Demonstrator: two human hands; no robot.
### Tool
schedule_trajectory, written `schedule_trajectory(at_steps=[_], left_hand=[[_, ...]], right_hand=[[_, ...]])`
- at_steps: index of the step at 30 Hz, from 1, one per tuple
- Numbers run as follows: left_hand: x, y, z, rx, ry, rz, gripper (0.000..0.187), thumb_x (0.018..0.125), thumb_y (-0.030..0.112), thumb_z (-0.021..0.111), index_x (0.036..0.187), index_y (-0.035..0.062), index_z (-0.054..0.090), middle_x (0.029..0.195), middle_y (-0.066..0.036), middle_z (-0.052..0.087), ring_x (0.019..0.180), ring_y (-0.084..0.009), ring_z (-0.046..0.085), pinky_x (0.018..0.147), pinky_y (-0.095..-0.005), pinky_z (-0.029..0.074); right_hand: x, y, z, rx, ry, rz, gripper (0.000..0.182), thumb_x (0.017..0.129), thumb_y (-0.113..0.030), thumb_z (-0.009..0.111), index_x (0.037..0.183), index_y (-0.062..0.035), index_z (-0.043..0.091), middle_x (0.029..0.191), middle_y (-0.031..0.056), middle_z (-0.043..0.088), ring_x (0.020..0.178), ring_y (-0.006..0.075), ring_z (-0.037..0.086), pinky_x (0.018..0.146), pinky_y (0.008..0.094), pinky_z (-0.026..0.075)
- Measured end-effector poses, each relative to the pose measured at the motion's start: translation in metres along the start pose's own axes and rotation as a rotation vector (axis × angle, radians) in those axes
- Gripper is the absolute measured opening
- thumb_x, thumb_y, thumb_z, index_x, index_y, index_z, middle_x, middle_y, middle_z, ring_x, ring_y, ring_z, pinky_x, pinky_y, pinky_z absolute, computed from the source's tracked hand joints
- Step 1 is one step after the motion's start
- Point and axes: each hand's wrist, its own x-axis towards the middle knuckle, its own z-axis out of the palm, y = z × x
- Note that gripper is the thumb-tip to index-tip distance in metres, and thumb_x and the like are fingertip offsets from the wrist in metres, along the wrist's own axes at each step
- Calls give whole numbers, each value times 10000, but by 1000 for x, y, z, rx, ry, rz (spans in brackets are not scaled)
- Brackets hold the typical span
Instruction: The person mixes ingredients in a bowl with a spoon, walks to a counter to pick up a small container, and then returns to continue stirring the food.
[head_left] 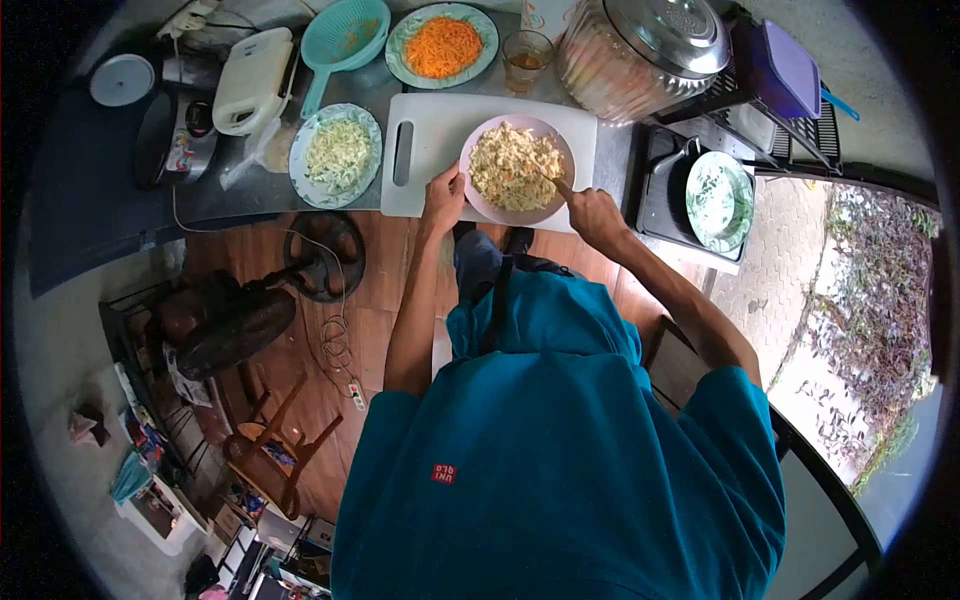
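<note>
A pink bowl full of a pale mixture with orange bits sits on the white cutting board. My left hand grips the bowl's left rim. In my right hand, at the bowl's lower right, is a utensil with a brown handle; its far end is hidden in the mixture. Left of the board is a patterned plate of shredded pale green vegetable. Behind the board stands a plate of grated orange vegetable.
A green strainer, a glass and a large lidded jar stand along the back. An empty patterned plate lies on a stove at right. A white appliance is at left; a fan stands below the counter.
</note>
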Motion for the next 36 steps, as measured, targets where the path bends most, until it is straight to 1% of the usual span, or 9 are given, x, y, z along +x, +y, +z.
schedule_trajectory(at_steps=[7,9,10,13,17,22,24,33,36], left_hand=[[20,-6,-8,101,82,29,322,886,163,546,1153,-13,578,973,-214,650,818,-255,657,730,-331,510],[12,-8,-3,2,306,22,321,888,164,552,1142,-32,581,997,-228,642,827,-262,658,723,-325,507],[1,-5,1,-29,345,73,338,908,145,537,1178,-58,543,945,-175,632,763,-188,635,624,-289,553],[-34,7,14,-195,340,-83,332,903,133,539,1166,-68,548,962,-205,650,767,-230,646,650,-317,522],[-43,-9,34,-381,235,-179,370,913,126,528,1236,-51,492,1006,-185,604,767,-207,636,624,-305,584],[-40,-20,35,-257,280,-85,308,904,88,522,1177,-53,548,1035,-191,633,846,-220,627,730,-315,514],[-42,-1,32,-279,284,-108,297,900,87,526,1165,-43,560,1030,-193,636,869,-230,626,750,-324,509],[-28,8,27,21,303,-31,292,890,106,554,1157,-9,577,941,-181,656,855,-228,628,747,-325,496],[-23,-3,23,21,274,-39,303,888,99,560,1171,-9,575,1040,-163,643,856,-181,612,769,-297,488]], right_hand=[[22,34,-36,88,166,-29,413,809,-61,464,1213,-81,543,634,210,579,570,343,590,542,446,482],[40,48,-36,71,232,-72,398,823,-71,452,1207,-94,552,634,209,583,570,345,593,536,441,484],[47,50,-37,61,186,-30,391,833,-76,445,1207,-105,553,641,213,589,578,346,600,540,429,485],[61,52,-35,42,96,-36,389,840,-84,441,1213,-112,548,661,221,599,596,343,611,534,419,486],[75,99,68,56,423,-343,405,809,-43,501,1211,-77,533,582,181,544,532,339,570,530,430,470],[35,49,-11,48,272,-316,431,788,-40,518,1217,-81,532,562,160,540,517,309,572,556,421,470],[24,37,-22,-1,0,-189,520,793,-19,461,1308,-94,458,624,215,582,538,332,593,547,434,479],[50,61,-34,27,123,-89,430,826,-85,470,1254,-89,506,620,188,584,574,325,598,554,422,490],[77,79,1,96,264,-316,410,829,-111,475,1236,-82,519,702,236,598,647,361,615,582,437,501]])
